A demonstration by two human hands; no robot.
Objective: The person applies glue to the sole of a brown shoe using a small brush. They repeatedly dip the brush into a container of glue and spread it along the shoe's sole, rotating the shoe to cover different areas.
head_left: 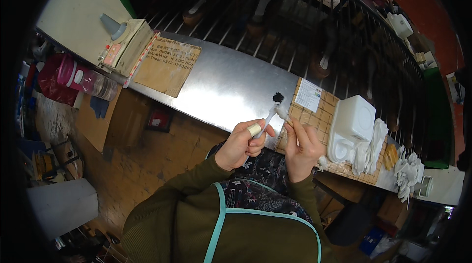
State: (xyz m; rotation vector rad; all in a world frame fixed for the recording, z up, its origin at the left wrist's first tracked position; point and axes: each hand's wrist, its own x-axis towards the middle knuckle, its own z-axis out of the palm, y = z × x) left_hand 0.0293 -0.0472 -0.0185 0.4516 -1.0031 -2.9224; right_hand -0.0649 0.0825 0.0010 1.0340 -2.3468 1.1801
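My left hand [241, 144] is closed around the pale handle of a small brush-like piece [269, 115] with a round black end. A cream-coloured wrap [253, 129] covers part of the left thumb. In my right hand [301, 147], thumb and fingers pinch a thin stick with a white, cotton-like tip [281, 111]. That tip is right beside the pale piece, just below the black end; whether they touch I cannot tell. Both hands are over the near edge of the metal worktop [226, 86].
Beyond the worktop lies a dark rod conveyor [295, 27] carrying several pale-handled pieces. A white plastic container [354, 120] and white cloths [376, 145] sit on a checked mat [319, 121] at right. Brown cardboard [167, 69] and a cream box-shaped device [129, 49] are at left.
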